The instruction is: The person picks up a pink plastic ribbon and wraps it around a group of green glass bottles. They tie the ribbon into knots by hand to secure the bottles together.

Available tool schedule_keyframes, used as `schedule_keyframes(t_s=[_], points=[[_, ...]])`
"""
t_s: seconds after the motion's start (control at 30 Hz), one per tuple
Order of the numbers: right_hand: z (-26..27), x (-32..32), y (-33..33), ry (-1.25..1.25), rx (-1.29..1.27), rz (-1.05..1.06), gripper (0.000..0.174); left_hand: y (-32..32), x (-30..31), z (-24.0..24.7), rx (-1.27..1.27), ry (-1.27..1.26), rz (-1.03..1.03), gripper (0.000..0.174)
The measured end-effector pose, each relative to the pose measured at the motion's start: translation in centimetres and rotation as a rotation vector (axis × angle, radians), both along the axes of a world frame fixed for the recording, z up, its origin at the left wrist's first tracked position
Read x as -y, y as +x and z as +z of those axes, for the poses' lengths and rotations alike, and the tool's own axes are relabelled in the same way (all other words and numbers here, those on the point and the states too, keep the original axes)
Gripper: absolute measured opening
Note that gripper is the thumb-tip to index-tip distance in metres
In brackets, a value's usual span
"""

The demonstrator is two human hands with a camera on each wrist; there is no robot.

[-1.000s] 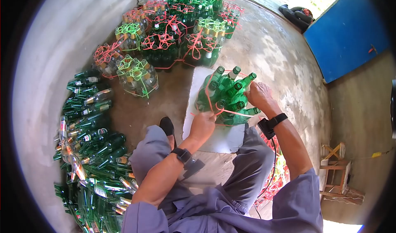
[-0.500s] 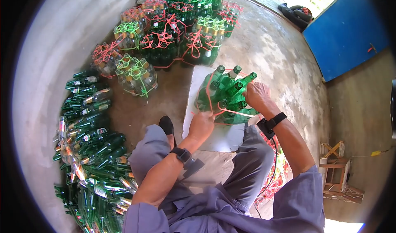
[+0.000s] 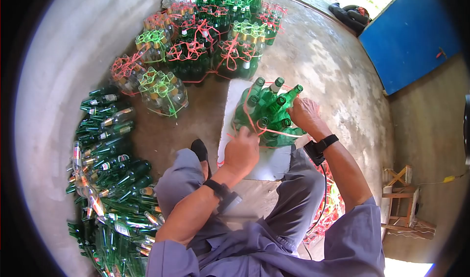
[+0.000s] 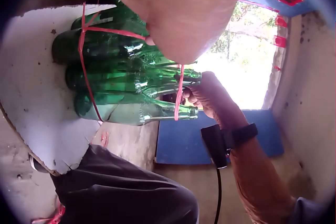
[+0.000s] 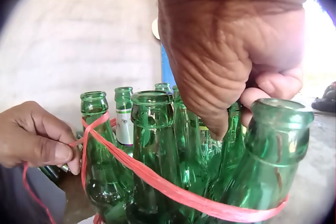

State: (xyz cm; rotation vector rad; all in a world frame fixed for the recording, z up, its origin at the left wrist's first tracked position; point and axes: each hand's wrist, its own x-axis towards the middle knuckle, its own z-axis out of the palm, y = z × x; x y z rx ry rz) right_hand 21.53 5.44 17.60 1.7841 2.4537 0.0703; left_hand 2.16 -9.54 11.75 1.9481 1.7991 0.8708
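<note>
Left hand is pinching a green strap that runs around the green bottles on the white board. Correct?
Wrong on the strap's colour: the strap is red, as the right wrist view shows. The rest holds: the left hand pinches it, and it runs around the green bottles on the white board.

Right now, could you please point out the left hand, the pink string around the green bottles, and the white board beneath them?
Left hand (image 3: 242,152), head view: back of the hand.
Pink string (image 5: 184,195), right wrist view: its slanting front stretch.
White board (image 3: 269,165), head view: bare part of its top.
</note>
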Motion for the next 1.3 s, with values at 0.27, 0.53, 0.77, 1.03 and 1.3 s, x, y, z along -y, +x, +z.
schedule_keyframes(t_s=[0.27, 0.53, 0.77, 1.03, 1.3], points=[[0.6, 0.7, -0.1, -0.006, -0.063, -0.036, 0.029, -0.9, -1.5, 2.0, -0.151, 0.498, -0.224, 0.005], [0.1, 1.2, 0.3, 0.045, -0.110, -0.017, 0.027, -0.3, -1.2, 0.8, -0.151, 0.389, -0.193, 0.003], [0.9, -0.4, 2.2, -0.097, -0.045, -0.018, 0.032, -0.9, -1.1, 0.9, -0.107, 0.340, -0.174, 0.004], [0.7, -1.3, 4.7, -0.103, -0.115, -0.142, 0.042, -1.2, -0.9, 1.5, -0.080, 0.332, -0.181, 0.003], [0.1, -0.8, 5.0, -0.105, -0.185, -0.118, 0.043, -1.1, -0.9, 0.9, -0.034, 0.364, -0.175, 0.001]])
